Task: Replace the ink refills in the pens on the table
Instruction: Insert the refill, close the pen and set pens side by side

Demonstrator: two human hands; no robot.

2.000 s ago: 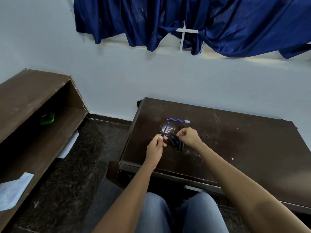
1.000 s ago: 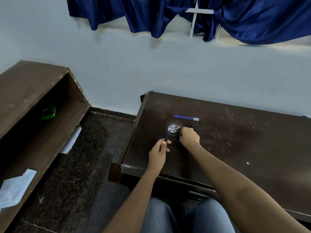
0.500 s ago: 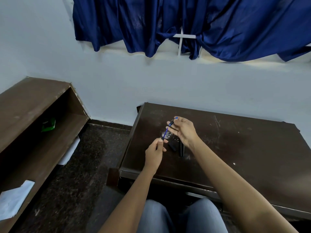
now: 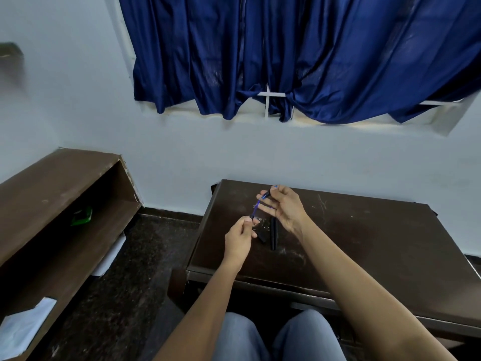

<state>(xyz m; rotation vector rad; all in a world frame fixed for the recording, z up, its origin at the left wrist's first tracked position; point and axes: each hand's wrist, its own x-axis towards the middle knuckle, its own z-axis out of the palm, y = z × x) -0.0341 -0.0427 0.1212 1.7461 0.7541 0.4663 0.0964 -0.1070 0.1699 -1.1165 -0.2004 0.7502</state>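
A thin blue ink refill [image 4: 257,207] is held up in the air above the dark brown worktop [image 4: 364,241], slanting from about 7 o'clock up to 1 o'clock between the two hands. Its lower end is pinched between the thumb and fingertips of the left hand [image 4: 239,239], which is otherwise curled closed. Its upper end meets a short dark pen piece [image 4: 266,195] held in the fingertips of the right hand [image 4: 285,208]; that hand is partly spread, palm turned toward the camera, with what looks like more blue refill showing across its fingers. Whether the refill is already seated in the dark piece cannot be told.

Just below the hands, toward 6 o'clock, black pen parts [image 4: 273,234] lie on the worktop, one long barrel and a shorter piece at its 9 o'clock side.

Farther out at 9 o'clock stands a brown wooden shelf [image 4: 65,204] with a green object [image 4: 82,217] inside. At 12 o'clock a blue curtain [image 4: 286,56] hangs on the pale wall.
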